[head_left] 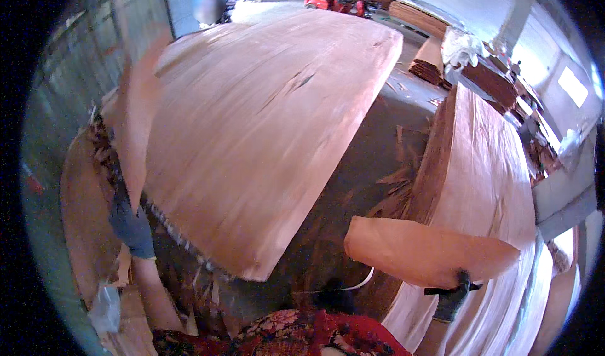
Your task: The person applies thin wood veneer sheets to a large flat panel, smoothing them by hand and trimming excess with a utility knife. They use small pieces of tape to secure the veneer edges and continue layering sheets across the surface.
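My left hand (pixel 131 230), in a blue-grey glove, is closed on the lower end of a long, narrow wood veneer strip (pixel 137 116). The strip stands up beside the left edge of a large veneer sheet (pixel 252 142), blurred toward its top. On the right, my right hand (pixel 449 302) wears a dark glove and grips the near edge of a shorter, wider veneer piece (pixel 428 250). A small black object (pixel 435 291) shows at that hand; its kind cannot be made out. The piece is above a veneer stack (pixel 491 167).
Torn veneer scraps (pixel 394 192) litter the dark floor between the sheet and the right stack. A corrugated wall (pixel 69 91) runs along the left. Farther back are a person (pixel 208 6), a red machine (pixel 334 3) and more veneer piles (pixel 419 19). A clear plastic bag (pixel 106 309) lies lower left.
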### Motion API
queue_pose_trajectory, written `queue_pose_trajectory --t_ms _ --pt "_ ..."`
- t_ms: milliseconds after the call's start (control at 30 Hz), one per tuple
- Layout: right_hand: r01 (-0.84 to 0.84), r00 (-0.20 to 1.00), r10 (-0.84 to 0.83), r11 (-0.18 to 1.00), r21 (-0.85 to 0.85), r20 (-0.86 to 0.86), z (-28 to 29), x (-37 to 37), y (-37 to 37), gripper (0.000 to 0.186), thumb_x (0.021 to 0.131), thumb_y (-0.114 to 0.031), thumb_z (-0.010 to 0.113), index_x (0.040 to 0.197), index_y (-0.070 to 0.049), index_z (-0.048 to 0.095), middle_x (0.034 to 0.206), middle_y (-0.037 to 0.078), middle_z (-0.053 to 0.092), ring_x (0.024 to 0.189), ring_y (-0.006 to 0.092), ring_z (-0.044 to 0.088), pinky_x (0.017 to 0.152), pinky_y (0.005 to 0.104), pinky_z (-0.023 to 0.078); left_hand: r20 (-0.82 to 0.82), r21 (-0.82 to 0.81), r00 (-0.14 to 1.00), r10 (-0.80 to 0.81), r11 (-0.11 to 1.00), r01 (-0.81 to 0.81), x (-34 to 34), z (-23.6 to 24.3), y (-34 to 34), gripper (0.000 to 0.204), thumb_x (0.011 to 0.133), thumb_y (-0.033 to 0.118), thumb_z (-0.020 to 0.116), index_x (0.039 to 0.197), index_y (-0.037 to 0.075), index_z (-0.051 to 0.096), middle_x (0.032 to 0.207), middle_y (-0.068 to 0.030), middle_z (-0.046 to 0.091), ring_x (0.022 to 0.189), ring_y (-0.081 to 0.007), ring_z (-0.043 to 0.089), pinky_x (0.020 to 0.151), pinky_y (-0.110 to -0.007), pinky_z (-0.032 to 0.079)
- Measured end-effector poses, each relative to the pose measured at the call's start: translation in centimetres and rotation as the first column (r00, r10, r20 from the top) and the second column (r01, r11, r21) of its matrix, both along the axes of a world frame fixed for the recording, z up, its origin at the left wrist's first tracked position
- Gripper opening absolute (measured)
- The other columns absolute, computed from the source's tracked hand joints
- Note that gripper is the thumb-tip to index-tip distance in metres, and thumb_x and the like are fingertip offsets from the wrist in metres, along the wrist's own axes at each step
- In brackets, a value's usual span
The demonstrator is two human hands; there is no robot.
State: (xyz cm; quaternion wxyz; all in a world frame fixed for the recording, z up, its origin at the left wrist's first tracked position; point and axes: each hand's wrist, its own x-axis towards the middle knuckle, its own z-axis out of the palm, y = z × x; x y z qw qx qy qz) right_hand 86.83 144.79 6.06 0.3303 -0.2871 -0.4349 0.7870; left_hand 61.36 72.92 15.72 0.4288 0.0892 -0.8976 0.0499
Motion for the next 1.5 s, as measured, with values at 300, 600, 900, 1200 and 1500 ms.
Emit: queue_pose_trajectory --t_ms 300,600,900,1200,1500 --pt "0.212 0.974 -0.2 0.969 0.123 -0.102 -7.2 -11.6 13.3 0.032 0.091 -0.025 0.057 0.114 -0.003 0.058 0.112 0.008 0.061 0.101 0.024 0.057 0.093 0.0394 0.047 0.535 -0.081 0.721 0.44 0.876 -0.475 -14.2 -0.9 11.7 0.069 0.08 0.021 0.063 0.142 0.007 0.036 0.129 -0.0219 0.051 0.122 -0.0362 0.045 0.103 -0.045 0.036" --pt "0.207 0.978 -0.205 0.941 0.267 -0.035 -4.4 -32.0 25.9 0.031 0.092 -0.019 0.058 0.116 0.002 0.058 0.111 0.01 0.062 0.099 0.0242 0.059 0.087 0.0391 0.05 0.628 -0.213 0.395 0.67 0.637 -0.741 -24.7 1.2 13.2 0.079 0.076 0.028 0.067 0.142 0.004 0.033 0.132 -0.0235 0.048 0.126 -0.0397 0.04 0.104 -0.047 0.033" --pt "0.013 0.996 -0.026 0.991 -0.134 -0.09 2.2 -54.7 33.7 0.034 0.096 -0.027 0.049 0.121 -0.004 0.053 0.115 0.008 0.059 0.105 0.022 0.054 0.094 0.0389 0.044 0.131 -0.02 0.99 0.041 0.999 -0.039 -51.5 0.3 34.2 0.089 0.072 0.034 0.072 0.143 0.001 0.03 0.134 -0.0251 0.045 0.129 -0.0432 0.034 0.106 -0.049 0.03" --pt "0.165 0.986 -0.15 0.931 0.324 -0.071 7.8 -75.3 40.8 0.016 0.085 -0.012 0.065 0.097 -0.002 0.065 0.102 0.004 0.062 0.09 0.0121 0.057 0.079 0.0276 0.048 0.3 0.49 0.127 -0.945 0.267 0.83 -60.2 -6.4 86.2 0.1 0.068 0.041 0.076 0.143 -0.002 0.026 0.136 -0.0268 0.042 0.133 -0.0467 0.029 0.107 -0.05 0.027" --pt "-0.161 0.987 0.162 0.985 -0.063 -0.002 8.4 -94.5 48.8 0.017 0.083 -0.007 0.068 0.1 -0.008 0.062 0.087 -0.002 0.061 0.072 0.0081 0.056 0.063 0.024 0.045 0.135 0.747 0.187 -0.973 0.224 0.626 -78.9 -11.1 104.5 0.102 0.063 0.024 0.078 0.144 -0.002 0.021 0.135 -0.0225 0.047 0.128 -0.0457 0.037 0.1 -0.049 0.035"
